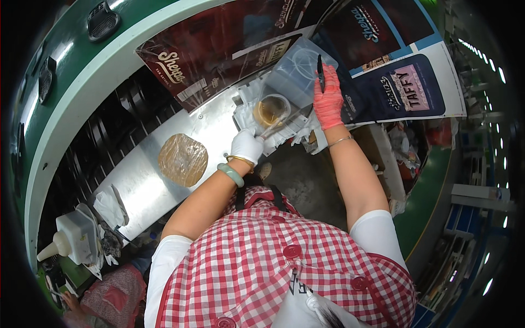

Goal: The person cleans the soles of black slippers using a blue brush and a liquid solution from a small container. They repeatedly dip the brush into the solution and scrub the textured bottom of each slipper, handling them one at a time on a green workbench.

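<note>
My left hand [247,146], in a white glove, is closed beside a clear round tub [272,109] with something yellow-brown in it. What its fingers pinch is too small to tell. The tub stands on crumpled white paper [249,97]. My right hand [328,98], in a coral-red glove, is closed around a slim black object [320,74] pointing away from me; its kind is unclear. Close to that hand is a translucent plastic box [298,68]. Left of my left hand, a round brown disc [183,159] under wrinkled clear film lies on the metal table [147,186].
Printed sheets, dark red [202,68] and dark blue [377,93], stand behind the box. A white bottle with a cone nozzle [76,238] is at lower left, near another person's pink clothing [117,295]. A green-and-white curved machine edge [60,104] runs along the far left.
</note>
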Demonstrator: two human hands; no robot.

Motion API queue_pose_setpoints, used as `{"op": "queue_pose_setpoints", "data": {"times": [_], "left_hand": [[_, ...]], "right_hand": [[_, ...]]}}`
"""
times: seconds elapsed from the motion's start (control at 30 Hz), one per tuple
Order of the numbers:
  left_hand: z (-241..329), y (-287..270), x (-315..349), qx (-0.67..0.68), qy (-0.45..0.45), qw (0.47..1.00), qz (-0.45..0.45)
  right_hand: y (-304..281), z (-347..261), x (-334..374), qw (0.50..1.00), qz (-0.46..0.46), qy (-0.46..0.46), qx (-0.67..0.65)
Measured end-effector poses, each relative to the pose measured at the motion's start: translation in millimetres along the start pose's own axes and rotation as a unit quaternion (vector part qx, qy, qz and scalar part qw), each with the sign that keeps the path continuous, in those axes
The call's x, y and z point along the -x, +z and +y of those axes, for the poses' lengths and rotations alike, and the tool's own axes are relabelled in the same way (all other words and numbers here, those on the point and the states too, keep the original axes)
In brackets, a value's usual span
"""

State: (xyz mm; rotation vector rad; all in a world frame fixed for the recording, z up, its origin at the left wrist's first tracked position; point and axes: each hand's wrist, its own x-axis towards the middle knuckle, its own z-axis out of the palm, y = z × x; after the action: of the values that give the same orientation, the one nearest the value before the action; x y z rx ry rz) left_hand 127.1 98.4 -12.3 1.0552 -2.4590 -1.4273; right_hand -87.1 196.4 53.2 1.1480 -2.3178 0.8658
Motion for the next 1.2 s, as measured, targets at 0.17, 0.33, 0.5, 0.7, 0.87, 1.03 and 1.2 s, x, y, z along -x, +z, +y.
{"op": "queue_pose_setpoints", "data": {"times": [0.17, 0.33, 0.5, 0.7, 0.87, 1.03, 1.2], "left_hand": [[-3, -8, -1, -0.09, 0.144, 0.98, 0.109], [3, -23, -15, -0.139, 0.197, 0.96, 0.141], [9, -51, -26, -0.192, 0.235, 0.943, 0.135], [-5, -58, -8, -0.113, 0.22, 0.959, 0.139], [-15, -51, 3, 0.014, 0.182, 0.976, 0.121], [-23, -37, 19, 0.159, 0.059, 0.985, 0.004], [-17, -43, 25, 0.32, -0.127, 0.929, -0.136]], "right_hand": [[0, 0, -3, 1.0, 0.008, -0.016, 0.005], [-1, -3, -3, 1.0, 0.008, -0.012, 0.006], [2, -2, -2, 1.0, 0.012, 0.001, 0.004], [-1, -3, -2, 1.0, 0.0, -0.002, -0.004], [-1, 0, -2, 1.0, -0.005, -0.014, -0.002], [-1, -5, -3, 1.0, -0.001, 0.01, -0.009], [-2, -4, -1, 1.0, -0.01, 0.02, 0.003]]}}
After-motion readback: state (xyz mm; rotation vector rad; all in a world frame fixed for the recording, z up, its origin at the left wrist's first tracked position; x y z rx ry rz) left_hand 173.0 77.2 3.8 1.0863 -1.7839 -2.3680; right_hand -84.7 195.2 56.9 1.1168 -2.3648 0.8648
